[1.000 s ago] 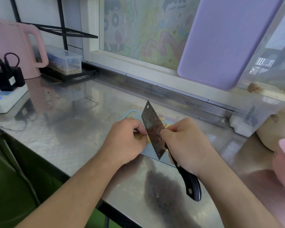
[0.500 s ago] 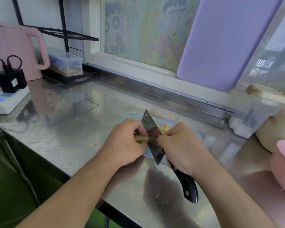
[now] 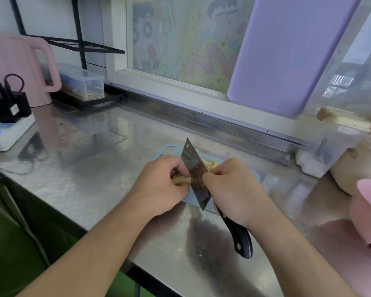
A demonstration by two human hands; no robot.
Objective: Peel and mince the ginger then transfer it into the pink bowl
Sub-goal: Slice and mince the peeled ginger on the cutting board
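Right over the small blue cutting board (image 3: 254, 177), both hands meet around a cleaver (image 3: 196, 174). The left hand (image 3: 161, 187) has its fingers curled round a pale yellow piece of ginger (image 3: 180, 180), pinching it just above the board's near-left part; most of the piece is hidden inside the fist. The right hand (image 3: 231, 187) grips the cleaver high up where blade meets handle, thumb and forefinger pinching the flat of the blade, while the black handle juts out below the wrist toward the near edge of the desk (image 3: 90, 174). The blade stands tilted, its tip pointing away from the person, and one face rests against the ginger. Flecks cling to the steel. Behind the blade, on the board's far side, lies a small heap of pale ginger bits (image 3: 210, 163).

Well to the right of the board, at the frame's edge, sits the pink bowl (image 3: 368, 213). Far left of the board stand a pink kettle (image 3: 15, 69) and a white power strip (image 3: 7, 133). Beyond the board, a lilac cutting board (image 3: 287, 50) leans against the window.
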